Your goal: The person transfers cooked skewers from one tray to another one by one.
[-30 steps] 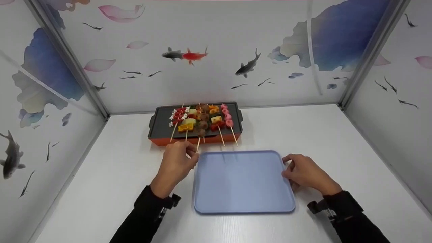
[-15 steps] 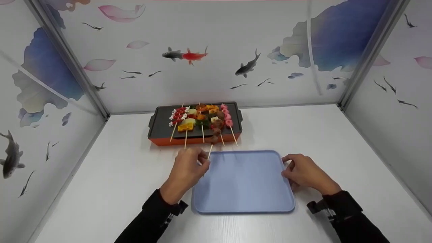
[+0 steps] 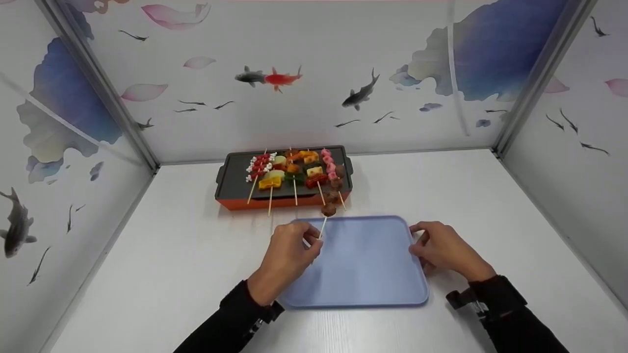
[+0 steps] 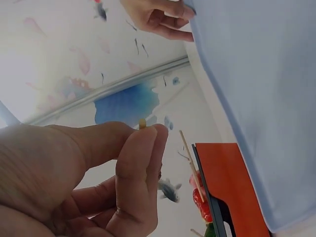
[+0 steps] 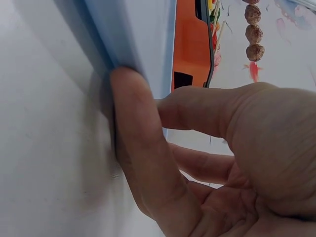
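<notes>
My left hand [image 3: 289, 255] pinches the stick end of a meatball skewer [image 3: 329, 210] above the left part of a light blue tray [image 3: 368, 264]. The brown meatballs point away and overlap the grill's front right corner in the head view. In the left wrist view, the tip of the stick [image 4: 142, 123] pokes out between thumb and finger. At the tray's right edge my right hand [image 3: 444, 250] grips the rim. In the right wrist view, its thumb and fingers lie on either side of that rim, with the meatballs [image 5: 254, 34] visible beyond.
Behind the tray stands an orange grill [image 3: 274, 201] with a black top. Several skewers lie on it: red-and-white [image 3: 260, 166], vegetable [image 3: 270, 183] and pink [image 3: 328, 159]. White panels printed with fish enclose the white table [image 3: 162, 255].
My left hand has moved right and toward me, carrying the meatball skewer up off the middle of the grill to above the tray. The right hand stays at the tray's edge.
</notes>
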{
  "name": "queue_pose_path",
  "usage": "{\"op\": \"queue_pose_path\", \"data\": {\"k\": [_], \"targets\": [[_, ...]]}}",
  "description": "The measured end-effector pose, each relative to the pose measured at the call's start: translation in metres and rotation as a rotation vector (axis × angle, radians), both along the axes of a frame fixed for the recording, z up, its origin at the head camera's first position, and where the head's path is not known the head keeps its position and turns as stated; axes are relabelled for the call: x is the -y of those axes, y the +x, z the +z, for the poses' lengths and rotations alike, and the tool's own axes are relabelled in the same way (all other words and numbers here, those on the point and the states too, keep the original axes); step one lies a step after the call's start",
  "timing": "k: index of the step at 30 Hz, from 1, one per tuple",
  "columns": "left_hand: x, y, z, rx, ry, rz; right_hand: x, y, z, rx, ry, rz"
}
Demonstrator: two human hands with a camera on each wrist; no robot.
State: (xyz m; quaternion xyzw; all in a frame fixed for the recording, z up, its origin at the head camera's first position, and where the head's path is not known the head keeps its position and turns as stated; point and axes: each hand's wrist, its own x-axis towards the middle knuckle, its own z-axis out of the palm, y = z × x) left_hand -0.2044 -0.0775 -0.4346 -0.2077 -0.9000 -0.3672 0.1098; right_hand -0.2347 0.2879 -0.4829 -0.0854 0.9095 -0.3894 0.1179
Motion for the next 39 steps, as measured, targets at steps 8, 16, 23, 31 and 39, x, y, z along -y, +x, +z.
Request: {"op": "queue_pose_path", "data": {"k": [8,16,23,31,39], "targets": [[-0.014,0.007,-0.009,0.029,0.052,-0.086,0.0,0.0,0.001,0.025,-0.031,-0.005],[-0.026,0.014,-0.016,0.123,0.089,-0.113,0.0,0.0,0.002,0.026,-0.023,-0.008],[-0.034,0.018,-0.021,0.21,0.119,-0.146,0.0,-0.001,0.001,0.038,-0.023,-0.023],[-0.043,0.019,-0.026,0.281,0.133,-0.162,0.001,-0.002,0.001,0.056,-0.017,-0.031],[-0.048,0.019,-0.036,0.323,0.119,-0.176,0.0,-0.003,-0.001,0.051,-0.026,-0.025]]}}
